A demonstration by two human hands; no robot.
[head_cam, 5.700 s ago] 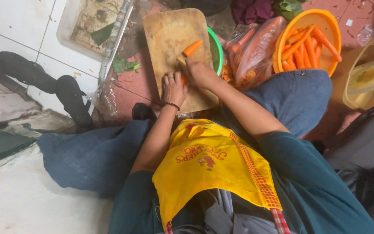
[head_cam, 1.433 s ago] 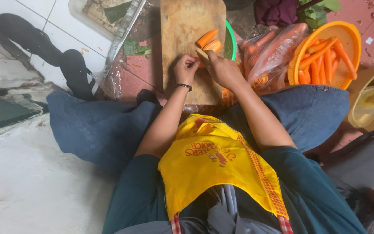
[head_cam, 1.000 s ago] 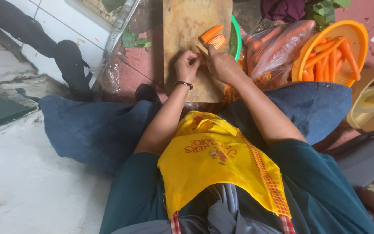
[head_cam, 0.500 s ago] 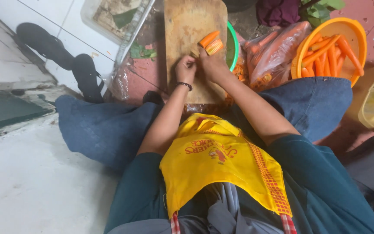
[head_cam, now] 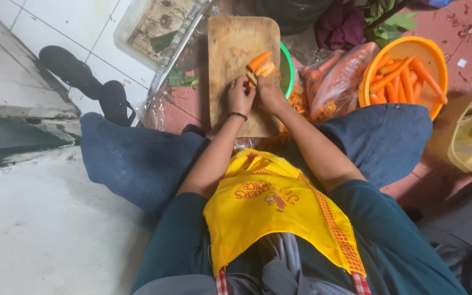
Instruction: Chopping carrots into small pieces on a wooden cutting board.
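Note:
A wooden cutting board (head_cam: 230,49) lies on the floor in front of my knees. Cut orange carrot pieces (head_cam: 261,63) sit near its right edge. My left hand (head_cam: 239,96), with a dark band on the wrist, and my right hand (head_cam: 271,94) meet just below the pieces, fingers closed on them. Whether a knife is in my right hand is hidden by the fingers. A yellow apron (head_cam: 279,202) covers my lap.
A green bowl rim (head_cam: 289,68) shows behind the board. A clear bag of carrots (head_cam: 340,82) and an orange basket (head_cam: 431,52) of carrots stand to the right, then a tan bucket (head_cam: 457,128). A clear tray (head_cam: 137,22) and black sandals (head_cam: 91,82) lie left.
About six seconds ago my hands were lower on the board with one carrot piece lying apart. Now both hands are up at the cut pieces. In the last second they barely moved.

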